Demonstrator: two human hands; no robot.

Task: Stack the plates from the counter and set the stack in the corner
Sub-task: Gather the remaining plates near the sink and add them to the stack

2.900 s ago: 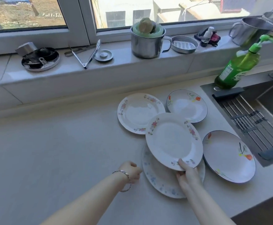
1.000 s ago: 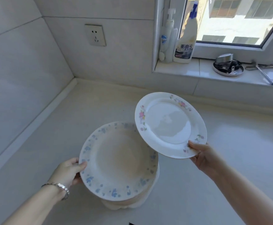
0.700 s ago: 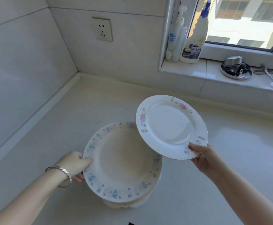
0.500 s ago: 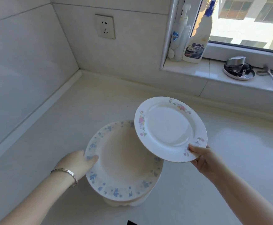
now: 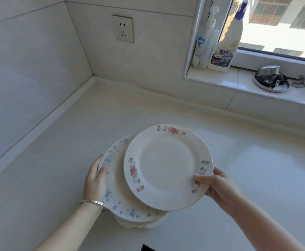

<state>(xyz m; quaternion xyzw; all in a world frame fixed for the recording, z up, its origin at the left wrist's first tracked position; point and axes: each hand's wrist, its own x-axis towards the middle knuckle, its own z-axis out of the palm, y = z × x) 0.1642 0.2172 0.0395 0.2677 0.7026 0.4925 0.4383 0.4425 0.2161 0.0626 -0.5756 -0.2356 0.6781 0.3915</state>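
Note:
My left hand (image 5: pixel 95 180) grips the left rim of a large white plate with blue flowers (image 5: pixel 114 189), held above the counter. My right hand (image 5: pixel 215 185) pinches the right rim of a smaller white plate with pink flowers (image 5: pixel 167 166). The pink-flower plate lies over the right part of the blue-flower plate and hides most of it; whether they touch I cannot tell. A white object (image 5: pixel 141 224) shows under the blue-flower plate, mostly hidden. The counter corner (image 5: pixel 95 80) lies up and to the left.
The pale counter (image 5: pixel 57 160) meets tiled walls at left and back. A wall socket (image 5: pixel 123 28) sits above the corner. On the window sill (image 5: pixel 220 82) stand a pump bottle (image 5: pixel 203 42), a spray bottle (image 5: pixel 226 44) and a metal dish of parts (image 5: pixel 271 81).
My view turned from the sink area to the corner. Over the last second my right hand moved the pink-flower plate left and down over the blue-flower plate.

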